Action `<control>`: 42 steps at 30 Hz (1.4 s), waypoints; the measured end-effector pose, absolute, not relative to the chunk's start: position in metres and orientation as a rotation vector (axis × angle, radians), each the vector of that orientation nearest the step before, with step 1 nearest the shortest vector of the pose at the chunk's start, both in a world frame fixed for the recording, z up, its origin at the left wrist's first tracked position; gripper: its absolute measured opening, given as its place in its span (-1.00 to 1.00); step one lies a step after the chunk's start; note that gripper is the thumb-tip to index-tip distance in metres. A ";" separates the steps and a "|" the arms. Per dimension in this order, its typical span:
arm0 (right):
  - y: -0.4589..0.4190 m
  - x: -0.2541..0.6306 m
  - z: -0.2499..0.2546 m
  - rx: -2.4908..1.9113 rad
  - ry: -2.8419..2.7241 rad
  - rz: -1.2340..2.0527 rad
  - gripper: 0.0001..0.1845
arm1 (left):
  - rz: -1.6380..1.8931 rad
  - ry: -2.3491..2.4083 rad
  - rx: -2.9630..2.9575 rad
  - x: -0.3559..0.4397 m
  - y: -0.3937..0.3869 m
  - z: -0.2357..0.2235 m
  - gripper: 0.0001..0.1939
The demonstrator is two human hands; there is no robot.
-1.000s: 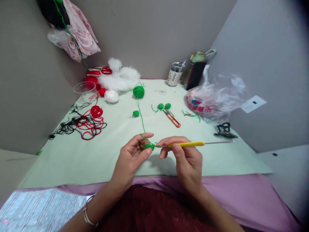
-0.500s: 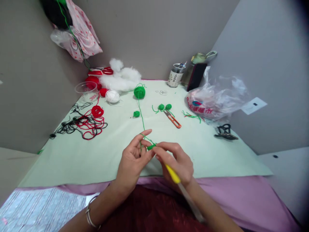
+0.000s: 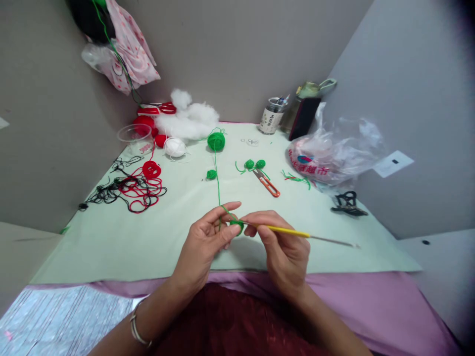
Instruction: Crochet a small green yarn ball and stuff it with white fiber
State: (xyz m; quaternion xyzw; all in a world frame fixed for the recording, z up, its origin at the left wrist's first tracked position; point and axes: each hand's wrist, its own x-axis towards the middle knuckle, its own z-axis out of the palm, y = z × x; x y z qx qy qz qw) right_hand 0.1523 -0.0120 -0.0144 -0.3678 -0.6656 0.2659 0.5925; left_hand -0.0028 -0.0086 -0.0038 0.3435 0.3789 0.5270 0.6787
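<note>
My left hand [image 3: 208,240] pinches a small green crochet piece [image 3: 236,227] between thumb and fingers. Green yarn [image 3: 218,188] runs over its raised index finger and back to a green yarn ball [image 3: 216,142]. Held in my right hand [image 3: 287,247] is a crochet hook [image 3: 289,231] with a yellow grip, its front tip at the green piece and its metal rear end pointing right. Beyond the hands lie a little green crocheted ball [image 3: 211,174], two more green balls [image 3: 255,164] and orange thread snips [image 3: 267,184].
Tangled black and red yarn [image 3: 137,190] lies at left, below white stuffing [image 3: 189,121] and a white yarn ball [image 3: 174,147]. To the right are a plastic bag [image 3: 330,153], a black hair clip [image 3: 349,204], green yarn scraps [image 3: 297,179], a phone [image 3: 305,118] and a pen jar [image 3: 272,116].
My right hand has turned, so the hook swings from pointing down toward my body to lying nearly level toward the right. My left hand keeps its hold on the green piece.
</note>
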 end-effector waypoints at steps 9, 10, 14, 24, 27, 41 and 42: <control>-0.010 0.157 -0.013 -0.879 -1.380 0.657 -0.76 | 1.082 0.697 0.484 -0.007 -0.001 -0.003 -0.67; -0.009 0.156 -0.012 -0.864 -1.303 0.769 -0.77 | 1.111 0.713 0.511 -0.007 -0.001 -0.003 -0.67; -0.008 0.154 -0.013 -0.859 -1.333 0.896 -0.81 | 1.133 0.781 0.709 -0.006 -0.006 -0.004 -0.63; -0.005 0.159 -0.012 -0.793 -1.192 1.123 -0.76 | 1.136 0.856 0.884 -0.011 -0.008 -0.005 -0.69; -0.010 0.160 -0.008 -0.873 -1.345 0.950 -0.75 | 1.170 0.894 0.958 -0.011 -0.008 -0.009 -0.70; -0.013 0.158 -0.014 -0.845 -1.544 0.491 -0.70 | 1.078 0.693 0.547 -0.008 -0.003 0.001 -0.56; -0.011 0.158 -0.013 -0.839 -1.457 0.623 -0.72 | 1.097 0.703 0.561 -0.008 -0.003 0.002 -0.57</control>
